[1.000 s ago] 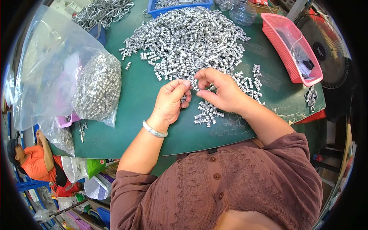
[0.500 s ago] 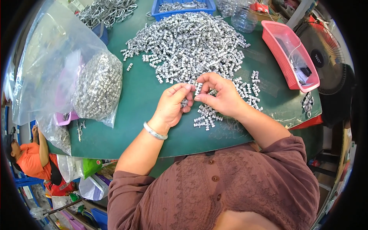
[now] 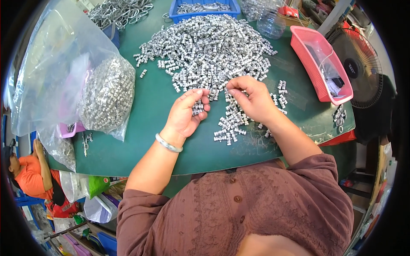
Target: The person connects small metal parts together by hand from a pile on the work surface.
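Note:
A big heap of small, ribbed silvery metal pieces [image 3: 209, 47] covers the middle of the green table. My left hand [image 3: 185, 111] is curled palm up at the near side of the heap, with a few of the metal pieces [image 3: 197, 107] showing inside its fingers. To its right, my right hand [image 3: 252, 97] reaches over the near edge of the heap. Its thumb and forefinger are pressed together, and whatever is between the tips is too small to tell. Loose metal pieces [image 3: 229, 130] lie scattered just below the right hand.
A clear plastic bag [image 3: 106, 98] full of similar pieces stands at left. Behind the heap is a blue tray [image 3: 205, 16]; a pink basket [image 3: 299, 42] and a black fan [image 3: 356, 68] are at right. Metal loops [image 3: 121, 10] lie far left. A person in orange [image 3: 32, 177] is beyond the table.
My hands, nearly touching before, have drawn apart. The right has moved slightly right, and the metal piece seen between its fingertips no longer shows there. The left still holds metal pieces.

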### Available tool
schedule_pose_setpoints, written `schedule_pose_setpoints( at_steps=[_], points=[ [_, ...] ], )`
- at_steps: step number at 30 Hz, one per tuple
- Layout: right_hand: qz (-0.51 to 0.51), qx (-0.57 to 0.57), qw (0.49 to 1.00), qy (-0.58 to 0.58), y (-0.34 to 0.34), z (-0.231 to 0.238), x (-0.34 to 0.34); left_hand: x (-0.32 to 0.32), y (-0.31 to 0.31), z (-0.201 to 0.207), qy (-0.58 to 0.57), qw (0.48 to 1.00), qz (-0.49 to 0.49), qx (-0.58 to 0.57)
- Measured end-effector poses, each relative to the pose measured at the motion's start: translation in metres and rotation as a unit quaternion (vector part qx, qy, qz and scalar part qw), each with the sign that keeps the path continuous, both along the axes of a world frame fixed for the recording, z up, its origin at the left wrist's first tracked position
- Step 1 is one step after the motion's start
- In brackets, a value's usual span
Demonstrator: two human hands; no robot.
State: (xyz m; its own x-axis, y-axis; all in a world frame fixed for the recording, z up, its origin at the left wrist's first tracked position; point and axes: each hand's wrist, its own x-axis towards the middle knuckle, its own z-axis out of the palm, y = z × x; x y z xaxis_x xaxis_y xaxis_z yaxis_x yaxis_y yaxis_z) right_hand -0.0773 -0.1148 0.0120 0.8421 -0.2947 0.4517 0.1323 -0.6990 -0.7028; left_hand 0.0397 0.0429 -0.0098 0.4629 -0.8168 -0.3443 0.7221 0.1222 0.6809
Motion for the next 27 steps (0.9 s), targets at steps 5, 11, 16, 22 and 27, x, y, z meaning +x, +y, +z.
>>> schedule_pose_setpoints(
  at_steps=[5,11,16,22,27],
  points=[
    [0.036,-0.127,0.988,0.075,-0.018,0.003,-0.006,-0.001,-0.002,0.001,0.005,1.0,0.003,0.011],
    [0.063,-0.236,0.956,0.163,-0.008,0.008,-0.013,-0.003,-0.001,0.003,-0.008,1.0,-0.003,0.011],
    [0.082,-0.232,0.953,0.177,-0.012,0.007,-0.012,-0.005,-0.002,0.003,-0.013,1.0,-0.024,0.011],
    [0.069,-0.051,0.986,0.145,-0.015,0.004,-0.008,-0.005,-0.002,0.002,-0.02,0.999,-0.031,0.013],
    [0.046,0.199,0.974,0.096,-0.014,0.002,-0.005,-0.006,-0.002,0.002,-0.026,0.999,-0.033,0.021]
  ],
)
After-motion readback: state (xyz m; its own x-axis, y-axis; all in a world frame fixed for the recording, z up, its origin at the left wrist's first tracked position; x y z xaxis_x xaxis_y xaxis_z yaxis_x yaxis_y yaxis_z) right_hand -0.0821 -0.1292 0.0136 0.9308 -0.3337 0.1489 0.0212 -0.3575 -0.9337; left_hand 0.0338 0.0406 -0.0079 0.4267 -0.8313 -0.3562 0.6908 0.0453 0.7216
